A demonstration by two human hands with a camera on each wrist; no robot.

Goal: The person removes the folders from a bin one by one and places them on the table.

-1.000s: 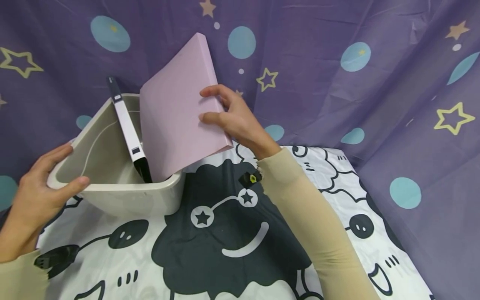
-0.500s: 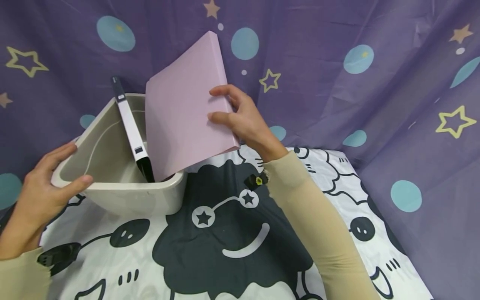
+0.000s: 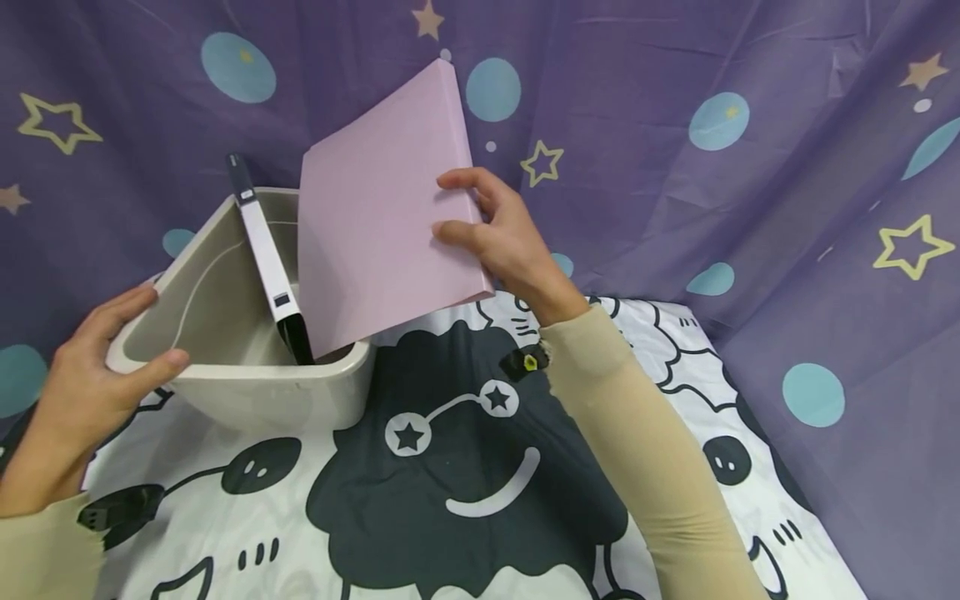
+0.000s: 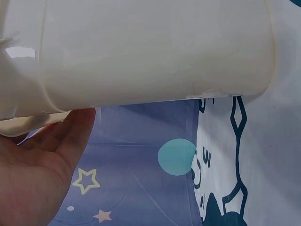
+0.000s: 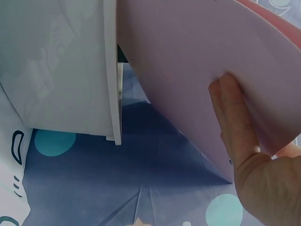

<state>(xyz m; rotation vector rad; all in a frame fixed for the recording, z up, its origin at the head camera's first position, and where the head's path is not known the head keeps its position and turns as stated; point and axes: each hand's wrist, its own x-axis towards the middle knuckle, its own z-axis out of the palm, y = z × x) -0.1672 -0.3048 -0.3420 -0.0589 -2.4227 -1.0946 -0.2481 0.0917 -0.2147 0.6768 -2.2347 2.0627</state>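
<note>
A pink folder (image 3: pixel 382 217) leans out of a light grey plastic bin (image 3: pixel 262 400), its lower left part inside the right end and its top tilted to the right. My right hand (image 3: pixel 498 237) grips the folder by its right edge, thumb on the near face; in the right wrist view several fingers (image 5: pixel 235 113) lie along the other face. My left hand (image 3: pixel 97 367) holds the bin's left rim, thumb over the front corner. Beside the pink folder, a black and white binder (image 3: pixel 266 258) stands slanted in the bin. The folder hides the bin's far right corner.
The bin stands on a white cloth (image 3: pixel 195 533) printed with dark cartoon sheep, at its back left. Right behind it hangs a purple curtain (image 3: pixel 615 192) with stars and blue dots. A black strap end (image 3: pixel 525 361) sticks out at the right cuff.
My right hand has drawn the pink folder a little to the right, widening its gap from the binder. The left hand keeps its hold on the bin; the whole view has shifted slightly.
</note>
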